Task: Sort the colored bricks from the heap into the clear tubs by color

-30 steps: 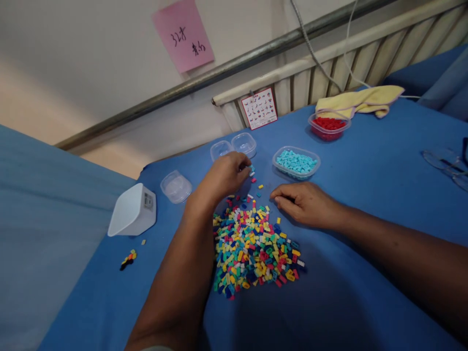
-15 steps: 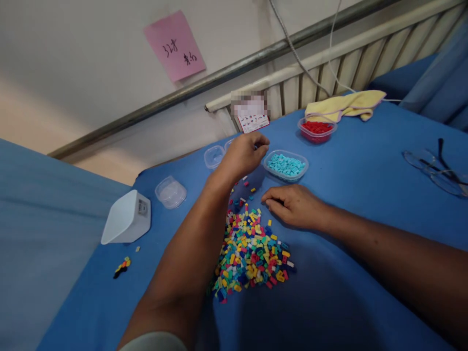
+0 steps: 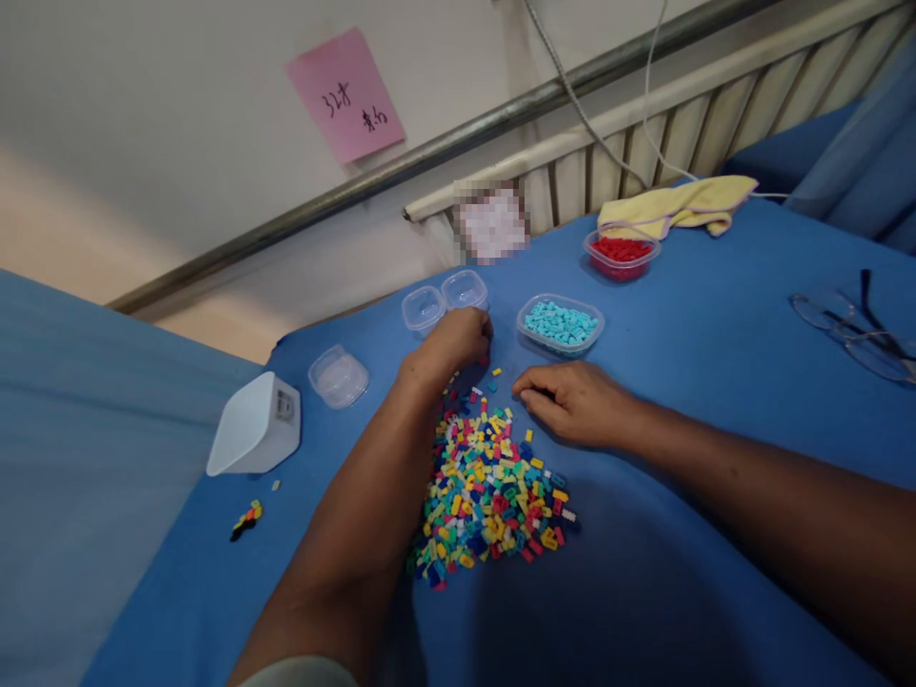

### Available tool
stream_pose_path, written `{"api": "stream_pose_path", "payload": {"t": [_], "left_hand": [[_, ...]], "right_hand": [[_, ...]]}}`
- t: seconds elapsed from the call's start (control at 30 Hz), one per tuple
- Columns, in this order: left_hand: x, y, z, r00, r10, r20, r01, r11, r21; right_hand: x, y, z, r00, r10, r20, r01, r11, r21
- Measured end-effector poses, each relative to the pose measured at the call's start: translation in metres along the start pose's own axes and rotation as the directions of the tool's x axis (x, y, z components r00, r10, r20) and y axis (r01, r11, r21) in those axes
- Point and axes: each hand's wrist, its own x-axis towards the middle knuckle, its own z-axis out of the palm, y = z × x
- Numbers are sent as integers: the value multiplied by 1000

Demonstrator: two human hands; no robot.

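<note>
A heap of small mixed-colour toy building bricks (image 3: 487, 487) lies on the blue cloth between my forearms. My left hand (image 3: 454, 343) is at the far end of the heap, over a few scattered bricks, with its fingers curled downward. Its fingertips are mostly hidden, and I cannot see what is in them. To the right of the heap, my right hand (image 3: 569, 399) rests on the cloth, thumb and fingers drawn together; anything between them is hidden. Just beyond it stands a clear tub of light-blue bricks (image 3: 560, 324).
Behind my left hand are two clear tubs (image 3: 464, 286). Farther right are a tub of red bricks (image 3: 621, 256), a yellow cloth (image 3: 676, 208) and glasses (image 3: 851, 329). At left are clear stacked containers (image 3: 339, 378), a white bin (image 3: 254, 425) and a few loose bricks (image 3: 247, 520).
My left hand has moved down and left, away from beside the light-blue brick tub to the heap's far end, uncovering the second clear tub. My right hand stays in place.
</note>
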Motion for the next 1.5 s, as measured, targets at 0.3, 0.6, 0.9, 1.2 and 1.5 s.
{"api": "stream_pose_path", "payload": {"t": [0.3, 0.6, 0.9, 1.2, 1.5], "left_hand": [[2, 10, -6, 993, 31, -115, -56, 972, -228], [24, 54, -7, 903, 95, -420, -343, 748, -568], [1, 59, -9, 855, 371, -363, -462, 863, -204], [-103, -54, -9, 852, 113, -512, -273, 929, -249], [-189, -138, 74, 844, -243, -479, 22, 907, -421]], "right_hand": [[0, 0, 0, 1000, 2, -1, -2, 1000, 2], [1, -1, 0, 1000, -8, -10, 8, 1000, 2], [0, 1, -1, 1000, -12, -2, 12, 1000, -3], [-7, 7, 2, 1000, -22, 3, 22, 1000, 21], [-15, 9, 0, 1000, 3, 16, -3, 1000, -4]]}}
